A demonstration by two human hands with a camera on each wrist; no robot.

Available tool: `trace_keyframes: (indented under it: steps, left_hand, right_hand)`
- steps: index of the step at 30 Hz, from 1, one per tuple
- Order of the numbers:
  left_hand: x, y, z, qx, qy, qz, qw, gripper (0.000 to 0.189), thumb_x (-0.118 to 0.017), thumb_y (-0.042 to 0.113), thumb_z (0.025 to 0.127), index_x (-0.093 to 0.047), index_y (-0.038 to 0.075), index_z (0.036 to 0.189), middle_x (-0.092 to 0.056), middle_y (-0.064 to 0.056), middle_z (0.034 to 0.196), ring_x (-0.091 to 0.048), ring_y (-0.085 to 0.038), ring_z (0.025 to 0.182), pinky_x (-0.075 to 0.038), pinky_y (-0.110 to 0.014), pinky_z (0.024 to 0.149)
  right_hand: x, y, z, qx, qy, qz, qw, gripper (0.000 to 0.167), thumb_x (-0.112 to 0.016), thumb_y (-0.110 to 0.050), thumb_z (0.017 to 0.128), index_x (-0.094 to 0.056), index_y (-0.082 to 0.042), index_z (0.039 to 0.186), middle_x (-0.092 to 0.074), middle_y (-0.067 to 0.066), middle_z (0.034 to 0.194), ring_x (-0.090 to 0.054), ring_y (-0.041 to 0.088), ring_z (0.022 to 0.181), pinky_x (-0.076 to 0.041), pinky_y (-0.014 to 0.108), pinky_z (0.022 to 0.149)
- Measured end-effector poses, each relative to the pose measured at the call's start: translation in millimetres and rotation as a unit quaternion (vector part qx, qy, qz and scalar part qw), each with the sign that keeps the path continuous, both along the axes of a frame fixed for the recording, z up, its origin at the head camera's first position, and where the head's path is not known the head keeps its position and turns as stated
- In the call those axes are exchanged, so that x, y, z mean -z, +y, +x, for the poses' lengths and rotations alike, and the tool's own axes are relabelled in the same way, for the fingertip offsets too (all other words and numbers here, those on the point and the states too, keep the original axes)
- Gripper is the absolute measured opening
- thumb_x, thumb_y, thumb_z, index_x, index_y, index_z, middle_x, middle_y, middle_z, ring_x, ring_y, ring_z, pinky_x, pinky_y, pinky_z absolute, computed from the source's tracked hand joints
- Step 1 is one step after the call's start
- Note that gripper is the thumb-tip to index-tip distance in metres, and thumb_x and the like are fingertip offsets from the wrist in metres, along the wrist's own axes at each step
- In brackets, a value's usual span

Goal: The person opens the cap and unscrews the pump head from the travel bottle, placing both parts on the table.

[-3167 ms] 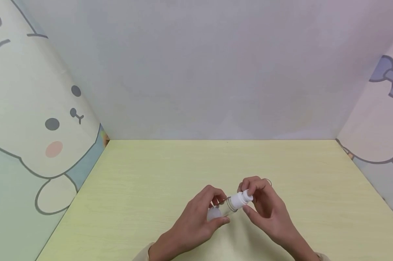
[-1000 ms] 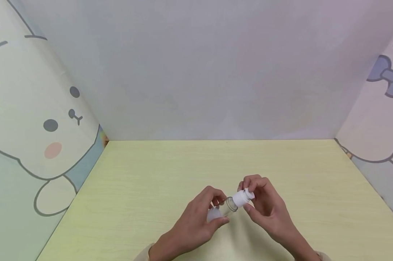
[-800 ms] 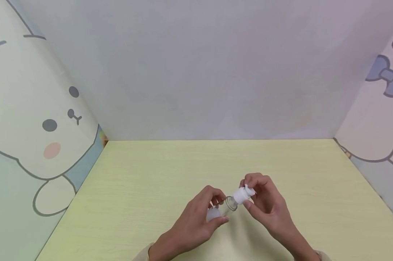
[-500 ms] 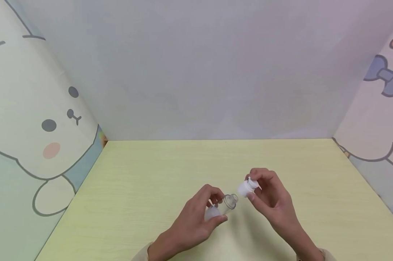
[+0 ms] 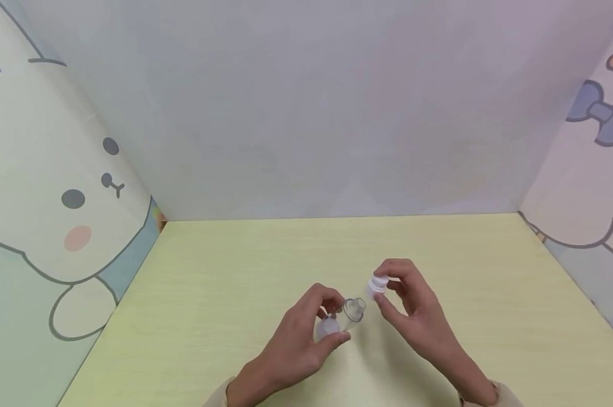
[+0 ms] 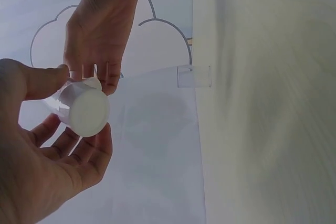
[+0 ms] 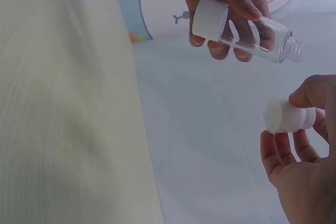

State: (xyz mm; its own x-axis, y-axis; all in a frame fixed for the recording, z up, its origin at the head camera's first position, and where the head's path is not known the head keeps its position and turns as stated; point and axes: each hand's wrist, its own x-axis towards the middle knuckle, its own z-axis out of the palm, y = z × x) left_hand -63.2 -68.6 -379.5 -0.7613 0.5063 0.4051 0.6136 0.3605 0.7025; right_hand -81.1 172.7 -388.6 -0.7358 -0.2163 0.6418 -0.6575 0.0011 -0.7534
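My left hand (image 5: pixel 298 333) grips a small clear bottle (image 5: pixel 352 316) around its body, thumb on the near side. The bottle is tilted, with its bare neck pointing up and right. Its white base (image 6: pixel 90 113) faces the camera in the left wrist view. Between thumb and fingers, my right hand (image 5: pixel 421 316) pinches a white cap (image 7: pixel 286 116) with a narrower stepped end. A short gap separates the cap from the bottle neck (image 7: pixel 294 51). Fingers cover part of the bottle and part of the cap.
Under both hands lies a pale wood-grain table (image 5: pixel 235 265). A plain grey-white panel (image 5: pixel 337 113) rises along its far edge. Side panels with cartoon animals (image 5: pixel 72 198) stand left and right. A piece of clear tape (image 6: pixel 194 76) sits at the panel's bottom edge.
The right hand has lifted the white cap off the bottle neck, then turned it in its fingers. The bottle's neck is now bare. The left hand keeps its grip and has shifted slightly left.
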Motion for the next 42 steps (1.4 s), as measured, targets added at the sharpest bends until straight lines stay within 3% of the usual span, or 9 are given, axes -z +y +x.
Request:
trace_keyframes:
  steps: [4, 10, 15, 22, 28, 32, 38, 42]
  left_hand:
    - [-1.5, -1.1, -1.7, -0.001, 0.007, 0.003, 1.0000, 0.047, -0.082, 0.013, 0.090, -0.052, 0.017, 0.126, -0.061, 0.005, 0.116, -0.059, -0.007, 0.104, -0.056, -0.024, 0.089]
    - [-2.6, -2.7, -2.0, -0.007, -0.003, 0.001, 1.0000, 0.047, -0.081, 0.013, 0.090, -0.051, 0.018, 0.126, -0.060, 0.006, 0.116, -0.060, -0.007, 0.105, -0.056, -0.024, 0.090]
    - [-2.8, -4.1, -2.2, -0.011, -0.006, 0.000, 0.9999, 0.046, -0.081, 0.013, 0.091, -0.051, 0.018, 0.126, -0.060, 0.004, 0.116, -0.060, -0.008, 0.105, -0.056, -0.024, 0.089]
    - [-4.7, -5.6, -3.0, -0.016, -0.021, -0.002, 0.9997, 0.046, -0.080, 0.014, 0.092, -0.051, 0.020, 0.127, -0.060, 0.006, 0.118, -0.059, -0.005, 0.107, -0.056, -0.024, 0.090]
    - [-5.1, -6.0, -2.9, -0.019, -0.024, -0.001, 0.9995, 0.047, -0.081, 0.014, 0.091, -0.051, 0.020, 0.127, -0.059, 0.008, 0.118, -0.059, -0.005, 0.108, -0.056, -0.024, 0.091]
    - [-4.5, -5.8, -3.5, -0.020, -0.023, 0.000, 0.9995, 0.047, -0.081, 0.014, 0.091, -0.051, 0.020, 0.127, -0.059, 0.008, 0.118, -0.059, -0.005, 0.108, -0.056, -0.024, 0.091]
    - [-4.0, -6.1, -4.2, -0.022, -0.024, -0.001, 0.9995, 0.047, -0.081, 0.014, 0.091, -0.051, 0.020, 0.127, -0.057, 0.012, 0.119, -0.061, -0.009, 0.109, -0.056, -0.025, 0.091]
    - [-3.7, -6.1, -4.8, -0.026, -0.029, -0.004, 0.9992, 0.048, -0.081, 0.015, 0.091, -0.051, 0.021, 0.128, -0.057, 0.014, 0.120, -0.059, -0.005, 0.109, -0.056, -0.025, 0.091]
  right_hand:
    - [4.8, -2.7, -4.1, 0.045, 0.021, 0.070, 0.9963, 0.051, -0.067, 0.025, 0.083, -0.058, 0.003, 0.128, -0.055, 0.013, 0.122, -0.056, 0.015, 0.113, -0.053, 0.018, 0.102]
    - [12.0, -8.4, -7.7, 0.118, 0.042, 0.187, 0.9743, 0.049, -0.074, 0.014, 0.083, -0.064, -0.010, 0.124, -0.058, 0.001, 0.123, -0.057, 0.010, 0.108, -0.048, 0.014, 0.096]
    - [16.3, -12.5, -8.8, 0.131, 0.059, 0.251, 0.9572, 0.047, -0.077, 0.014, 0.081, -0.065, -0.012, 0.118, -0.057, -0.002, 0.124, -0.055, 0.014, 0.112, -0.046, 0.014, 0.096]
    - [25.8, -16.2, -15.3, 0.142, 0.107, 0.359, 0.9162, 0.047, -0.076, 0.016, 0.077, -0.066, -0.014, 0.112, -0.059, 0.001, 0.120, -0.053, 0.019, 0.109, -0.056, 0.030, 0.083]
    - [32.1, -18.8, -21.6, 0.135, 0.112, 0.434, 0.8837, 0.046, -0.076, 0.018, 0.077, -0.068, -0.016, 0.106, -0.062, 0.000, 0.114, -0.056, 0.021, 0.107, -0.056, 0.034, 0.087]
    - [36.3, -20.6, -25.2, 0.138, 0.121, 0.462, 0.8674, 0.043, -0.074, 0.019, 0.075, -0.071, -0.016, 0.100, -0.064, 0.000, 0.109, -0.057, 0.020, 0.102, -0.055, 0.034, 0.087]
    - [42.3, -19.6, -28.1, 0.141, 0.107, 0.484, 0.8568, 0.041, -0.076, 0.016, 0.075, -0.075, -0.016, 0.101, -0.065, 0.001, 0.107, -0.058, 0.021, 0.100, -0.055, 0.036, 0.087]
    - [46.5, -19.5, -29.6, 0.142, 0.098, 0.495, 0.8516, 0.040, -0.077, 0.015, 0.077, -0.075, -0.016, 0.102, -0.066, 0.001, 0.106, -0.059, 0.021, 0.098, -0.056, 0.035, 0.085]
